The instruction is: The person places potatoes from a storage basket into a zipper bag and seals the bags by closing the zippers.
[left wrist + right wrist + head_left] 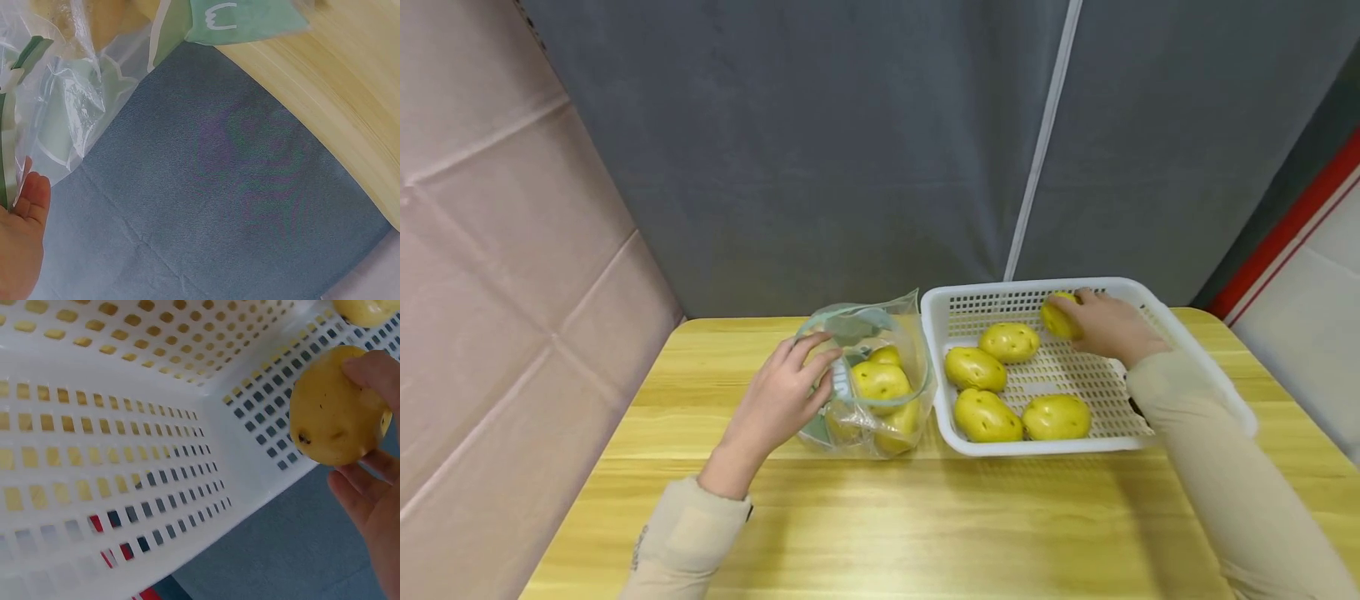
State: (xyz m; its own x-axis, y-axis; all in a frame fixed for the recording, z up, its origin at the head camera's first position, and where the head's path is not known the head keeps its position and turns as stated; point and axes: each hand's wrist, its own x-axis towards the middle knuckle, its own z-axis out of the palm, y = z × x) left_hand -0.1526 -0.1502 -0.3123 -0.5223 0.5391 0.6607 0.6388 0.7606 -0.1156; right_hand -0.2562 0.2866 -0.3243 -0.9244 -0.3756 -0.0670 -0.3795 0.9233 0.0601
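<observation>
A clear plastic bag point(925, 383) with green printed parts stands open on the table with several yellow potatoes point(882, 381) inside. My left hand point(786, 392) holds the bag's left rim with bent fingers; its thumb is hidden in the head view. In the left wrist view, the bag's edge point(7, 150) runs down into that hand point(22, 244). Over the far right part of a white plastic basket point(1037, 448), my right hand point(1112, 325) grips a potato point(331, 409) between thumb and fingers. Several other potatoes point(987, 417) lie on the basket's perforated floor.
Both the bag and the basket rest on a light wooden table point(880, 525), the basket right beside the bag. A grey cloth point(820, 167) hangs behind the table. Pale panels point(512, 333) stand at the left, and a red strip point(1292, 217) runs at the right.
</observation>
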